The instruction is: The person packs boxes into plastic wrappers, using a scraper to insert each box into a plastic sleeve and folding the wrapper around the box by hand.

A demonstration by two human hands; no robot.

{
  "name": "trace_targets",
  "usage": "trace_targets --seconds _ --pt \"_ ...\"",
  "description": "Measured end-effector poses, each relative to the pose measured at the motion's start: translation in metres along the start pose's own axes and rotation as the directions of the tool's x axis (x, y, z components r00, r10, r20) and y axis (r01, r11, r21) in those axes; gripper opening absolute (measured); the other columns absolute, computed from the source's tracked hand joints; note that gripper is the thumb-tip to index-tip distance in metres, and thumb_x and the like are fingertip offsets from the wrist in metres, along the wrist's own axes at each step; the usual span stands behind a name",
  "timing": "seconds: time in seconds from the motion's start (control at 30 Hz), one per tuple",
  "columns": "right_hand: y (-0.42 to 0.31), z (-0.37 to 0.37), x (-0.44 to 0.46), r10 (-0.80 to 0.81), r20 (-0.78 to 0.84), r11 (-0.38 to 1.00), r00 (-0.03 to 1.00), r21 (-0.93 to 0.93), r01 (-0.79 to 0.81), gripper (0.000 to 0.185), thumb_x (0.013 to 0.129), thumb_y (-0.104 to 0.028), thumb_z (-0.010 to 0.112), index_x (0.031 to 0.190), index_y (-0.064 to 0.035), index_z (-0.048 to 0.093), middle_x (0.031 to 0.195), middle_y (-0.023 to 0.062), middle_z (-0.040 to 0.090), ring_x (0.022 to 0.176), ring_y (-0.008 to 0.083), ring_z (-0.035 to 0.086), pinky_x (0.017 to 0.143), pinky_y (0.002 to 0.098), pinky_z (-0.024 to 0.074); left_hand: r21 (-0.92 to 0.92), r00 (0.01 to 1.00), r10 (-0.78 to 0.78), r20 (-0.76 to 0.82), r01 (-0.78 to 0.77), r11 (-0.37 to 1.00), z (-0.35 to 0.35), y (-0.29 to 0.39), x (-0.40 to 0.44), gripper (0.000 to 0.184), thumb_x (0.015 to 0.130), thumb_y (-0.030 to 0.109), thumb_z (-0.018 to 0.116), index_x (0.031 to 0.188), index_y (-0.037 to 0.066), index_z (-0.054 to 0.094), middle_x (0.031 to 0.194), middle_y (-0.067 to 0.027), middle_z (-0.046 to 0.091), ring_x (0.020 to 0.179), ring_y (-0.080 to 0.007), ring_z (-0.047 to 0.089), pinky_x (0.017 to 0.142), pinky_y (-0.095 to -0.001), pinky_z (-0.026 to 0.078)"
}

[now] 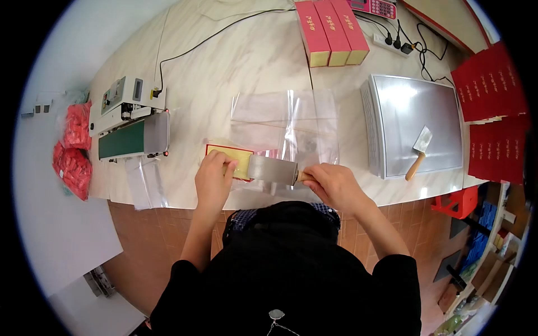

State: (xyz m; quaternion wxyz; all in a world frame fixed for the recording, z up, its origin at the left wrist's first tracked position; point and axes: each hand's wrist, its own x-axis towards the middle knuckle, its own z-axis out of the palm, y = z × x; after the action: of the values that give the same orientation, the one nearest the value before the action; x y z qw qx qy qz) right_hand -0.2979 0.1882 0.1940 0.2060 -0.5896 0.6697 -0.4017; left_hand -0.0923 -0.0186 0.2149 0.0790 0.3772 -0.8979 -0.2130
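1. The right hand (335, 185) is closed around the wooden handle of a scraper (273, 169), with thumb and fingers curled in on the grip. The broad metal blade points toward the left hand.
2. The left hand (213, 173) is partly curled, its thumb and fingers touching the left part of a yellow piece with a red border (242, 162). Whether it grips the piece or only presses on it cannot be told.
3. The yellow piece lies near the front edge of the table (196, 73), between the two hands. The blade's far end meets or overlaps its right part; exact contact is unclear.
4. Just beyond the scraper, clear plastic sheets (260, 109) lie spread and overlapping.
5. To the left stands a machine with a green belt (120, 140), another clear sheet (147, 182) near its front. Bags with red contents (73, 168) are farther left.
6. To the right, a second scraper (420, 152) rests on a silver flat-topped unit (400, 106).
7. Three red boxes (330, 28) sit side by side toward the back, near a power strip (392, 46). More red boxes (490, 84) are stacked at far right.
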Motion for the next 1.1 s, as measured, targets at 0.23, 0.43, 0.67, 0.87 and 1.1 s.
trace_targets --seconds 0.23,0.43,0.67,0.87,1.1 --pt "-0.021 0.003 0.007 0.019 0.037 0.992 0.999 -0.122 -0.014 0.013 0.089 -0.017 0.066 0.091 -0.0077 0.058 0.074 0.0086 0.06 0.065 0.03 0.062 0.054 0.0397 0.0482 -0.054 0.993 -0.113 0.015 0.114 0.992 -0.005 0.003 -0.002 0.014 0.088 0.016 0.067 0.091 0.004 0.062 0.085 -0.0086 0.062 0.083 -0.0275 0.061 0.069 -0.0389 0.048" --pt "-0.04 0.01 0.021 0.017 0.068 0.979 0.998 -0.202 -0.003 0.011 0.089 -0.018 0.066 0.094 -0.0103 0.06 0.073 0.0069 0.061 0.062 0.028 0.063 0.052 0.039 0.0481 0.104 0.984 -0.102 0.145 0.087 0.991 -0.036 0.01 -0.023 0.037 0.084 0.02 0.073 0.117 0.008 0.062 0.084 -0.0038 0.066 0.088 -0.0226 0.059 0.078 -0.0377 0.044" --pt "-0.048 0.015 0.03 0.015 0.086 0.974 0.996 -0.224 0.005 0.011 0.09 -0.018 0.065 0.096 -0.0108 0.06 0.072 0.0073 0.061 0.061 0.0286 0.062 0.05 0.0388 0.0474 0.067 0.958 0.24 0.155 -0.252 0.965 -0.04 -0.009 -0.04 0.066 0.071 0.016 0.081 0.132 0.011 0.058 0.089 0.0031 0.065 0.095 -0.0207 0.054 0.091 -0.0414 0.033" --pt "-0.051 0.02 0.031 0.012 0.081 0.968 0.997 -0.251 0.008 0.016 0.092 -0.018 0.064 0.089 -0.0064 0.055 0.072 0.0079 0.059 0.06 0.0284 0.06 0.049 0.0378 0.0444 0.208 0.913 0.402 0.077 -0.409 0.889 -0.033 -0.022 -0.039 0.057 0.077 0.01 0.075 0.132 0.011 0.057 0.09 0.0005 0.064 0.095 -0.0183 0.054 0.093 -0.0427 0.034" --pt "-0.054 0.022 0.033 -0.006 0.08 0.968 0.997 -0.248 0.026 0.016 0.092 -0.018 0.064 0.088 -0.0058 0.054 0.071 0.0077 0.059 0.059 0.0276 0.06 0.048 0.0375 0.0438 0.159 0.842 0.539 0.018 -0.534 0.83 -0.05 -0.031 -0.02 0.045 0.077 0.013 0.075 0.122 0.011 0.065 0.084 0.0004 0.061 0.089 -0.0186 0.056 0.094 -0.0432 0.036"
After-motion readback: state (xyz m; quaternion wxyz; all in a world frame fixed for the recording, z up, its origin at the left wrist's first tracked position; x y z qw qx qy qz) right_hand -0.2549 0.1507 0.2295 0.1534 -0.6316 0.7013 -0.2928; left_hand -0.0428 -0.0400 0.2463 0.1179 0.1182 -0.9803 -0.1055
